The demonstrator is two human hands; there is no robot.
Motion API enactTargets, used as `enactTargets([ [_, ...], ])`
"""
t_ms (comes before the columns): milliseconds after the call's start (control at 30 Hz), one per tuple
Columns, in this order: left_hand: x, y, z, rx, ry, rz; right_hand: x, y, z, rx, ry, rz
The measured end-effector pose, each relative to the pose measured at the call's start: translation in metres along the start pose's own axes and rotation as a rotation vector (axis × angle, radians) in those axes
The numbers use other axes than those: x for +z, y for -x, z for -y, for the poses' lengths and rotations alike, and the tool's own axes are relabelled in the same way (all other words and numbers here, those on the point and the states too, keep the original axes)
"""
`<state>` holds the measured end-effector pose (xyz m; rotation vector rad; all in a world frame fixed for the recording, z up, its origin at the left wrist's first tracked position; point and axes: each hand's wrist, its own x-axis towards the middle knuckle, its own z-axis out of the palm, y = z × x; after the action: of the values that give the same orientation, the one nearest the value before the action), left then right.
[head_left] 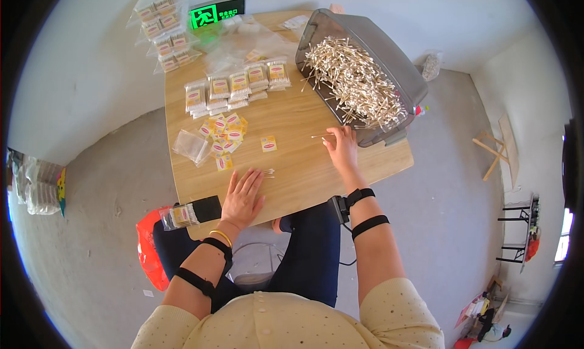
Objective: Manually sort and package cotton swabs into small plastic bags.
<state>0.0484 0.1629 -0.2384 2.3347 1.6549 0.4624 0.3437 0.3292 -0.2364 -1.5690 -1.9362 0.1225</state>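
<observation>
My right hand [343,150] pinches a cotton swab or two [318,136] between thumb and fingers, beside the near end of a grey plastic bin [389,41]. A big loose heap of cotton swabs [356,81] fills the tilted bin. My left hand [242,198] lies flat on the wooden table [298,166], its fingers stretched out over a few cotton swabs [269,174]. Their tips stick out to the right; the rest is hidden. One yellow-and-white label card [269,144] lies just beyond those swabs.
More label cards [228,130] are piled at left, beside a clear plastic bag [191,147]. Behind stand stacked swab packs [237,84] and loose bags [249,41]. A swab pack [181,216] and a black pad [208,208] sit at the left front edge. A red bag [149,245] hangs below.
</observation>
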Motion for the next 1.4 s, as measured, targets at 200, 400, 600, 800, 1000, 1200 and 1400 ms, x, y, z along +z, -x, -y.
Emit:
enactTargets([
  [200,-0.001,0.000,-0.001,0.001,0.007,-0.004,0.001,0.019,-0.014,0.106,-0.141,0.185],
  [400,-0.001,0.001,0.000,-0.022,0.001,-0.004,-0.001,0.079,0.019,0.014,-0.164,0.214],
  [600,-0.001,-0.001,-0.002,-0.017,0.023,0.002,0.002,0.098,0.083,-0.191,-0.235,0.331],
  [800,0.000,-0.001,0.000,0.011,0.015,0.020,0.038,0.072,0.122,-0.223,-0.277,0.345],
  [1000,-0.003,0.001,0.000,-0.002,-0.002,0.028,0.022,0.007,0.043,0.018,-0.051,-0.005],
  [1200,-0.004,-0.004,-0.003,0.017,-0.012,0.017,-0.014,-0.057,-0.043,-0.002,0.427,0.080],
  [1400,-0.003,-0.002,-0.001,-0.003,-0.001,0.014,-0.012,-0.081,-0.045,-0.198,0.586,0.207],
])
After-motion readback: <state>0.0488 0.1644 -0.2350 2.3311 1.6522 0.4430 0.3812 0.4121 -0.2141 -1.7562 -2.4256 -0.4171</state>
